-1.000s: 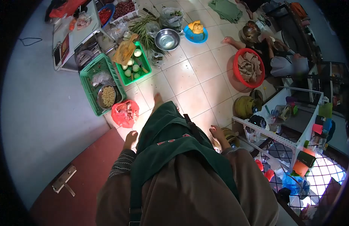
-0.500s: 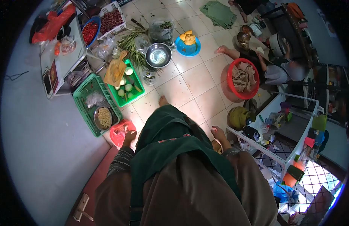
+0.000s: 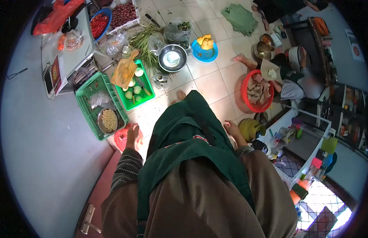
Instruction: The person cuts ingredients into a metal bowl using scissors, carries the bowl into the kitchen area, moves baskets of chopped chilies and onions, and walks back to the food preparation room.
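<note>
My left hand [image 3: 132, 134] hangs beside a red plastic bag [image 3: 121, 139] on the floor, fingers loosely apart, with nothing visible in it. On the other side my right hand [image 3: 231, 128] hangs next to a green gas cylinder [image 3: 251, 130]; its fingers look loose and nothing shows in them. Between the hands is my green apron [image 3: 188, 123]. Ahead on the left, a green tray [image 3: 146, 97] holds pale round vegetables and a knife, with a wooden cutting board [image 3: 123, 73] across its edge. Beside it, a green basket [image 3: 82, 95] contains a bowl of small pale pieces [image 3: 109, 120].
A metal bowl [image 3: 172, 58], long green stalks [image 3: 142, 41] and a blue basin [image 3: 211, 57] lie ahead. To the right, a co-worker [image 3: 297, 85] sits by a red tub [image 3: 246, 99] of brown paper. Green sheets [image 3: 240, 20] lie farther off. A white rack [image 3: 307, 119] stands right.
The view has shifted, and floor items appear slightly farther right. My left hand has risen forward in view, now overlapping the red bag. The co-worker's brown sheet with white food shows more clearly.
</note>
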